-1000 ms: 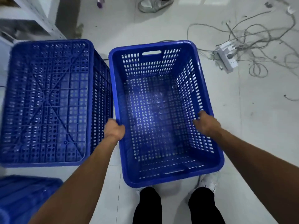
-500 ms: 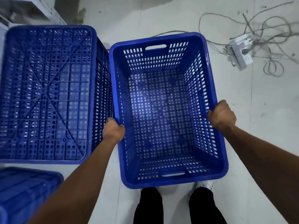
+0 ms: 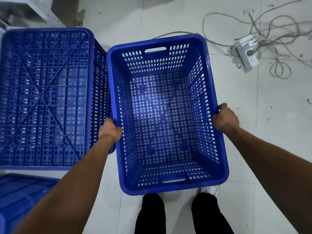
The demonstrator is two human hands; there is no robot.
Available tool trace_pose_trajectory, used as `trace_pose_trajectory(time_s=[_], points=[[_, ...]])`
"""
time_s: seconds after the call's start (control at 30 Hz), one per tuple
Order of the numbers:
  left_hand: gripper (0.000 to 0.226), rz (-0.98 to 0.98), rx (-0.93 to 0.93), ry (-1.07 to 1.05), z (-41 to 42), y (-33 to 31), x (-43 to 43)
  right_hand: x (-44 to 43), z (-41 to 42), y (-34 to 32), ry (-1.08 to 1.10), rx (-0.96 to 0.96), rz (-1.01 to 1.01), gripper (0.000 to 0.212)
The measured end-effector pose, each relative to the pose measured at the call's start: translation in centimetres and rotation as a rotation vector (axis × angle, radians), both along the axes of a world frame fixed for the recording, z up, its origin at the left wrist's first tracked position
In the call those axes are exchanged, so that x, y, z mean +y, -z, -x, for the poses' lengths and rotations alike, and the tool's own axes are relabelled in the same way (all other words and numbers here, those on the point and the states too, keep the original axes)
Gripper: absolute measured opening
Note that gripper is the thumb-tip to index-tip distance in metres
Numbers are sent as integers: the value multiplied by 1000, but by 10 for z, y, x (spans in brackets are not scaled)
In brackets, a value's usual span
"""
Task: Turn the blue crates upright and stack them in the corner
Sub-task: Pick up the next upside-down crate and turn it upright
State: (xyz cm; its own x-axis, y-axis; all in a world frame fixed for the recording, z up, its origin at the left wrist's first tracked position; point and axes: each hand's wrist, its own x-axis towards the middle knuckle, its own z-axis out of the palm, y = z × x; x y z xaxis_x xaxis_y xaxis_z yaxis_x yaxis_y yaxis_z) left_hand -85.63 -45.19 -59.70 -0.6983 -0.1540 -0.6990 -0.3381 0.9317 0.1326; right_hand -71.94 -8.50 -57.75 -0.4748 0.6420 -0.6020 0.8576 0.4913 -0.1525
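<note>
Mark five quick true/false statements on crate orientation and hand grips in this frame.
1. The held crate has its open side up. True.
2. The left hand grips the held crate's left rim. True.
3. The right hand hangs free. False: it grips the right rim.
4. The left crate stands upright. False: its ribbed underside faces up.
5. The power strip lies inside the held crate. False: it lies on the floor to the right, among cables.
</note>
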Motion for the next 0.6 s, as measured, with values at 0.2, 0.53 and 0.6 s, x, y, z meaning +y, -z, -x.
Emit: trace_pose_trajectory(time_s=[0.2,0.53,0.6], points=[[42,-83,-5,-117,0,-5,-1,2,0,0,134,0,79,35],[32,-147,10,-139,-17,-109,21,23,-26,-94,65,1,99,35],[30,-172,21,-145,-25,-150,26,27,-31,-132,57,8,99,36]])
